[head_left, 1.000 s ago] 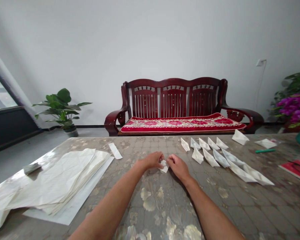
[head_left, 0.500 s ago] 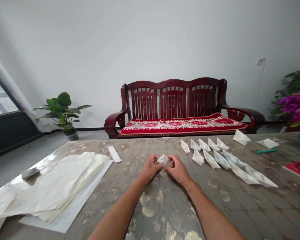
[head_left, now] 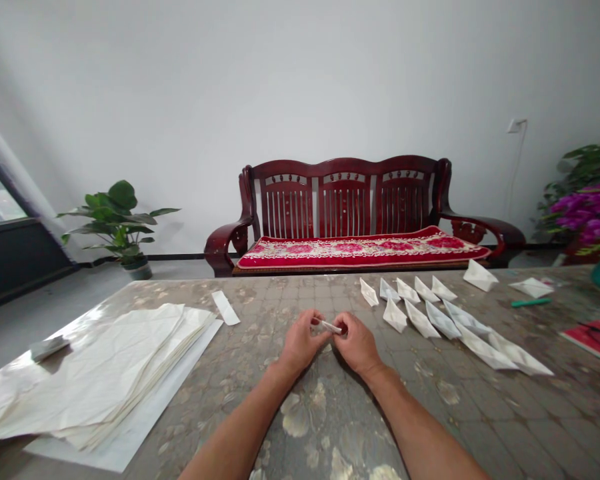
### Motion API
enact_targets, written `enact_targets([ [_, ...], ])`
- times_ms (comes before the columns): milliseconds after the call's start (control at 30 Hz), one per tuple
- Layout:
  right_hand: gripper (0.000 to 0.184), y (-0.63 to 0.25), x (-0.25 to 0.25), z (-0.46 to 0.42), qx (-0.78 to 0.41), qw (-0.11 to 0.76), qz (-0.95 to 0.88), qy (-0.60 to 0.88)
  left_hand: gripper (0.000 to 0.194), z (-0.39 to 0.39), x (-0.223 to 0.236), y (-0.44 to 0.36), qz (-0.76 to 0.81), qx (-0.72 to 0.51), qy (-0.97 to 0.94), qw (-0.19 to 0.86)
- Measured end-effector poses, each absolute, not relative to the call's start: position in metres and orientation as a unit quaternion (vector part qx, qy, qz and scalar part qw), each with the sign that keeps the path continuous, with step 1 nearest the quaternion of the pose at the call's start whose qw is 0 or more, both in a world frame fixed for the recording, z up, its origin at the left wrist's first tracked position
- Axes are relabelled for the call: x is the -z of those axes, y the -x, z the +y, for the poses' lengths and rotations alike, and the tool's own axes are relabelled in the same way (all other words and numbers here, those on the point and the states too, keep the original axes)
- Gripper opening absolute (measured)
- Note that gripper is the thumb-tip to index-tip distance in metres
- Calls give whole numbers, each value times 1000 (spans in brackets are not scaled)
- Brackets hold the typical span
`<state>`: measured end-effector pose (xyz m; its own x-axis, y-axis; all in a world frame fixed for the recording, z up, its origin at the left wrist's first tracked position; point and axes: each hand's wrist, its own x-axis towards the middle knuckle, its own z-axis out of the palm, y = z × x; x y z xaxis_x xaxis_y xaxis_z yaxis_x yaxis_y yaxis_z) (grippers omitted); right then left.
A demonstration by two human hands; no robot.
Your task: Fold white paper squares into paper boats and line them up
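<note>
Head view: the left hand [head_left: 300, 341] and right hand [head_left: 357, 345] grip a small folded paper [head_left: 331, 327] between them. Paper boats [head_left: 420, 319] sit in rows to the right on the surface [head_left: 530, 413].

No text, label, number or sign can be read anywhere.

Facing you at twelve o'clock, a dark red wooden bench [head_left: 347, 200] carries a floral red cushion [head_left: 363, 253] beyond the table [head_left: 260, 293]. Folded paper boats [head_left: 420, 319] line up at two o'clock, and a stack of paper sheets [head_left: 105, 373] lies at nine.
</note>
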<state>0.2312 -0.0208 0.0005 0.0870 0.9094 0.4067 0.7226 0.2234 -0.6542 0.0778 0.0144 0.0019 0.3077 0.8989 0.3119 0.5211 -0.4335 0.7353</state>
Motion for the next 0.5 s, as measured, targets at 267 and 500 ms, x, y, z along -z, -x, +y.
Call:
enact_targets([
  [267,20,-227,-6,-29,64,257,-763,590,14,2,-5,-70,415,-198,-888,5],
  [500,24,-230,-5,-32,37,238,-773,587,17,-2,-3,-71,405,-161,-900,-20],
])
